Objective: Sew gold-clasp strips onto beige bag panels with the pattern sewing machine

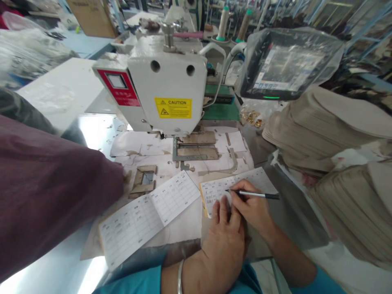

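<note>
My right hand [252,208] grips a thin pen [254,194] whose tip rests on a small printed form sheet [237,188] lying on the machine table. My left hand [225,237] lies flat, palm down, on the lower edge of that sheet, with a metal bangle on the wrist. A longer folded strip of printed forms [147,216] stretches to the left of the sheet. Behind both stands a white industrial sewing machine [167,85] with a yellow caution label, its metal clamp frame [196,149] over a beige fabric piece.
Tall stacks of beige fabric pieces [330,126] fill the right side. A plastic-wrapped control screen [288,65] stands at the back right. A dark maroon cloth bundle [45,192] bulks at the left. Thread cones [223,24] stand behind the machine.
</note>
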Available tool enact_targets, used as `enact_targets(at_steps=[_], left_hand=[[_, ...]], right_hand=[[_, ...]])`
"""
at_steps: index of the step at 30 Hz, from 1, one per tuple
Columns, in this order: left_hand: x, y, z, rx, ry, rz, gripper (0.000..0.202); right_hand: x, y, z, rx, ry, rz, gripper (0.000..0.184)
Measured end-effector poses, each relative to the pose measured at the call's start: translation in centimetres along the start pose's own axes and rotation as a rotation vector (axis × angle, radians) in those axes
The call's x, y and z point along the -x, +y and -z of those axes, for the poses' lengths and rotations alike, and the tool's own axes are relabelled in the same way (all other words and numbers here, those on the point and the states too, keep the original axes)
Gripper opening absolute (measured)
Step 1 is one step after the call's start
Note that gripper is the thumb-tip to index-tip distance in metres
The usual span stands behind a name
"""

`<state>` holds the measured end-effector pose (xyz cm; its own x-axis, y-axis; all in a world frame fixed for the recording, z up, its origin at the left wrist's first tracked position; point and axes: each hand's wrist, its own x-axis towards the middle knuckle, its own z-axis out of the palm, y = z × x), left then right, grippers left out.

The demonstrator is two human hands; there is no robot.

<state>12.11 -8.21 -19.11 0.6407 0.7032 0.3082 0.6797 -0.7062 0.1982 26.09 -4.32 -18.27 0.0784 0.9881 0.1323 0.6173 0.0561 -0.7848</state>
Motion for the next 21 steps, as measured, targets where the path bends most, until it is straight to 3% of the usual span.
enact_targets(at_steps=[12,21], left_hand=[[-0.03,0.21,-0.16,-0.028,-0.015,-0.010,0.045],[0.09,0.16,-0.30,-0.049,-0.050,-0.018,0.051]], right_hand=[[-0.34,0.07,-0.10,0.028,-0.146,0.081,0.012],[-0.49,-0.58,-0.10,0.037,-0.125,0.070,0.013]])
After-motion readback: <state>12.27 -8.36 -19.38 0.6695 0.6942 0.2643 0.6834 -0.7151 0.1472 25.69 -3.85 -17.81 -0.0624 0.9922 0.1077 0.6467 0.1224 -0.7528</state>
